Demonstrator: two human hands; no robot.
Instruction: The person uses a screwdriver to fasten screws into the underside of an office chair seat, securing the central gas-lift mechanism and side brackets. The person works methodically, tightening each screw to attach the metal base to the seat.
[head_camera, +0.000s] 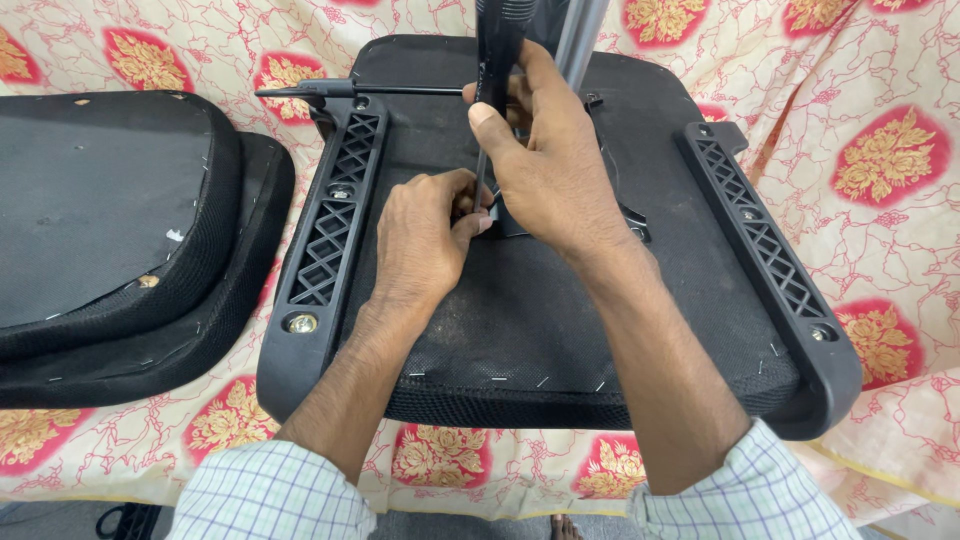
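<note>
An upside-down black chair seat (520, 330) lies on a patterned cloth, with black lattice plastic brackets along its left (335, 215) and right (760, 245) sides. My right hand (545, 150) grips the black handle of a screwdriver (495, 50) held upright over the seat's middle mechanism plate. My left hand (425, 235) pinches the thin shaft low down, steadying its tip at the plate. The tip and the screw are hidden by my fingers. A grey metal tube (580, 35) rises behind my right hand.
Two more stacked black seat cushions (110, 230) lie to the left. A thin black lever (300, 90) sticks out left from the seat's far side. The cream cloth with red and gold flower patches (890, 150) covers the surface. A bolt (301, 323) sits in the left bracket.
</note>
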